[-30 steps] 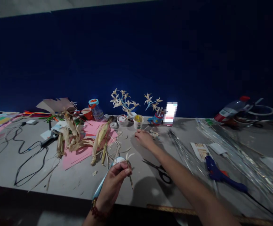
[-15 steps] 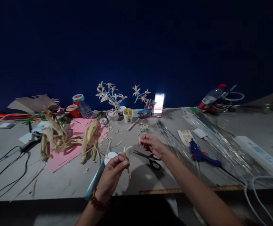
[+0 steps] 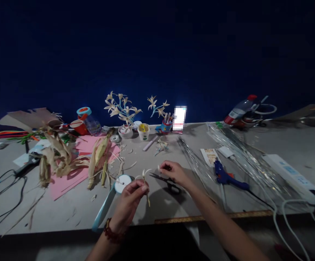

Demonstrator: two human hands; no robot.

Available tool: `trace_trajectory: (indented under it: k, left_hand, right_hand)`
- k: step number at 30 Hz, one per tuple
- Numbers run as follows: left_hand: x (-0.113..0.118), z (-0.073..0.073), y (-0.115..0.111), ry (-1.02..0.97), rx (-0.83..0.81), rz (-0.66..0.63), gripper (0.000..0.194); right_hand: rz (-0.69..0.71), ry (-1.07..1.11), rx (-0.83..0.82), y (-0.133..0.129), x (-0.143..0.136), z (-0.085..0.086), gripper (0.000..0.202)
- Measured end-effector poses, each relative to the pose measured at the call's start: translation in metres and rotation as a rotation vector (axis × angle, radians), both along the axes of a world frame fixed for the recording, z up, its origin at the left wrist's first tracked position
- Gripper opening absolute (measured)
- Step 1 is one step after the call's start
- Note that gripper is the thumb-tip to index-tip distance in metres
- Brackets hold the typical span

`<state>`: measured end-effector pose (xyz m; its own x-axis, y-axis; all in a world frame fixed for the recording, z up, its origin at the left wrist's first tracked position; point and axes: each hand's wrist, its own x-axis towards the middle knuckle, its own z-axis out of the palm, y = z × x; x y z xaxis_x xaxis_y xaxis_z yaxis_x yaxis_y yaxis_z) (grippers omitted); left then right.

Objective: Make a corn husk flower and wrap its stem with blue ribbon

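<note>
The pale flower (image 3: 143, 175) was held in front of the person, over the near middle part of the grey worktop (image 3: 73, 214), its stem pinched between the thumb and fingers of the left hand (image 3: 131, 197). The right hand (image 3: 175, 173), well up beside it, had a pale sliver (image 3: 159, 168) nipped at its fingertips; the two hands were apart.

Close around lay the white roll (image 3: 123, 183) with a light blue strip (image 3: 104, 208), just left of the flower, and the black scissors (image 3: 173, 187) to its right, partly covered by the right hand. Farther left, dry husks (image 3: 61, 159) were heaped over pink paper (image 3: 69, 183). Beyond the hands stood a white cup (image 3: 143, 132) and the flower sprays (image 3: 122, 108), while the blue glue gun (image 3: 229, 177) lay to the right beside clear wrapping (image 3: 244, 156). The left fingers hid the middle of the flower's stem.

Its petals pointed away from the person, toward the cup, and its stem end pointed back to the worktop's near edge. The long axis ran roughly near to far, the stem end leaning slightly right.
</note>
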<state>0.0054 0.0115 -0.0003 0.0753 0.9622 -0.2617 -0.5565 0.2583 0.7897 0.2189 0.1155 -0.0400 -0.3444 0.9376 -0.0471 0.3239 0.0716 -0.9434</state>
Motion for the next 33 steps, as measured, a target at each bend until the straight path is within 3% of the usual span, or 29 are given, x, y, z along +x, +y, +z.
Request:
trace_trajectory:
  k: [4,8,11,14,17,19,25,33]
  left_hand:
    - [0.005,-0.004,0.0,0.038,-0.021,-0.011,0.023]
    - [0.001,-0.004,0.001,0.057,-0.031,0.013,0.025]
    - [-0.008,-0.003,0.004,0.071,-0.01,0.057,0.025]
    - [-0.014,-0.001,0.006,0.095,0.026,0.068,0.023]
    - [-0.013,-0.001,0.007,0.101,0.032,0.045,0.022]
    - [-0.009,-0.001,0.006,0.094,0.017,0.026,0.021]
    - [-0.003,-0.001,0.005,0.083,0.033,-0.005,0.02]
    - [-0.007,0.002,0.001,0.099,0.023,0.05,0.021]
  right_hand:
    - [-0.071,-0.171,0.094,-0.007,0.008,-0.002,0.015]
    - [-0.125,-0.266,0.148,-0.026,0.034,0.008,0.019]
    - [-0.216,-0.376,0.273,-0.043,0.082,0.013,0.023]
    - [-0.503,-0.648,0.494,-0.058,0.15,0.01,0.029]
    - [-0.524,-0.96,0.495,-0.071,0.211,-0.001,0.038]
    - [-0.465,-1.046,0.458,-0.076,0.235,-0.01,0.044]
    - [-0.338,-1.082,0.41,-0.069,0.252,-0.026,0.044]
    - [-0.276,-1.331,0.501,-0.06,0.25,-0.014,0.047]
